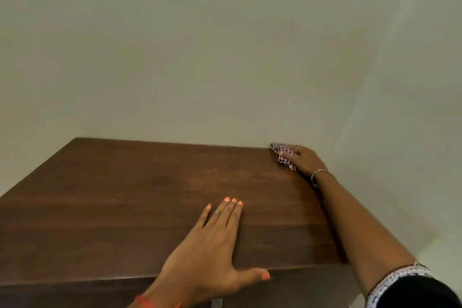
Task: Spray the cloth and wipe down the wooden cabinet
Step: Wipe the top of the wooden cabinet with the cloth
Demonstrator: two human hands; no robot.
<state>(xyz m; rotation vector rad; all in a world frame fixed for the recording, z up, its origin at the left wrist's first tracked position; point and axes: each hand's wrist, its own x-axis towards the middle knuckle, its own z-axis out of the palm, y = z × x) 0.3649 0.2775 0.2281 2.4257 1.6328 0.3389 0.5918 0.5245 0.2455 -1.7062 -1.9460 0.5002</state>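
Two bare hands rest on the dark brown wooden cabinet top (130, 207), which fills the lower half of the frame beneath a plain pale wall (200, 45). At lower centre, the left hand (210, 247) lies flat and spread wide, palm down, holding nothing; its fingers with orange-painted nails point toward the wall and its thumb hooks over the front edge. At the right of the frame, the right hand (303, 159) reaches to the far right corner of the top, where it presses down on a small checked purple-and-white cloth (281, 155), fingers curled over the crumpled fabric. A thin silver bracelet (318, 173) circles that wrist, and a dark sleeve with patterned white trim (405, 282) shows at lower right.
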